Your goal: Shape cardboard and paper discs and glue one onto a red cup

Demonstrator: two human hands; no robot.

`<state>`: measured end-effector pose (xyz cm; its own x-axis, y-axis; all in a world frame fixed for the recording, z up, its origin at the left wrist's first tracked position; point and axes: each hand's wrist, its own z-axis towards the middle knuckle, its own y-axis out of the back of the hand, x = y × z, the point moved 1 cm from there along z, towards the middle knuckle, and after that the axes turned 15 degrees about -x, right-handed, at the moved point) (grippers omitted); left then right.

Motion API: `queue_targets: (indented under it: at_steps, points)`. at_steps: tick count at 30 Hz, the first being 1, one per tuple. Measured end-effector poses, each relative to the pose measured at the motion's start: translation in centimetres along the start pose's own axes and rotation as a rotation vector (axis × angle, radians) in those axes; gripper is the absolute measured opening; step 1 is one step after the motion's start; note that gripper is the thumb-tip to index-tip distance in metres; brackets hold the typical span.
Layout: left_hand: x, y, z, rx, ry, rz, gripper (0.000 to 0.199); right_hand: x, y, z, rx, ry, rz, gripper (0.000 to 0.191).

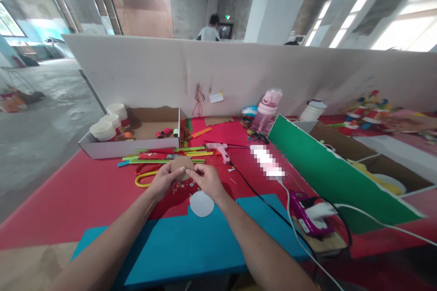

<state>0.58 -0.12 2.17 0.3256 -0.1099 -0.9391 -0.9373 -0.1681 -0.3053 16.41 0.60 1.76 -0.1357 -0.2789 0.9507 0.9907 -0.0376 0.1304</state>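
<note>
- My bench (119, 195) has a red covering, with a blue sheet (164, 245) along its near edge; a pale partition (146, 72) stands behind it.
- Beyond that I see a bare concrete room with pillars, windows, ceiling lights and a person (209, 33) in a light top.
- The cardboard disc (182, 163) is round, flat, plain brown and thin, raised in front of me above the red covering.
- My left hand (166, 176) grips the disc's left side, thumb on the near face, fingers behind.
- My right hand (207, 178) is closed on its right side in a similar pinch, the two thumb tips close together at the lower edge.
- A white disc (202, 204) lies just below my hands, partly over the blue sheet.
- A pink glue gun (220, 150) lies beyond my right hand; yellow-handled scissors (140, 181) lie beside my left, near colored strips (164, 156).
- Farther left, an open box (133, 148) holds paper cups (118, 116).
</note>
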Motion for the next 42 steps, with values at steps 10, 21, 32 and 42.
queue_targets:
  at_steps: [10,21,32,42]
  points:
    - [-0.2,0.5,-0.1,0.133,0.023,-0.025,0.033,-0.2,0.1,-0.2,0.229,-0.041,0.099,0.044]
    - [0.3,1.3,0.0,0.351,0.153,-0.137,0.027,1.6,0.4,-1.0,0.454,-0.021,0.206,0.042]
    - [0.1,2.4,0.7,0.386,0.179,-0.062,0.025,1.3,0.8,-0.5,0.277,-0.171,0.374,0.038]
    - [-0.2,1.9,0.5,0.277,0.143,-0.034,0.028,0.5,0.5,0.0,0.313,-0.237,0.258,0.043]
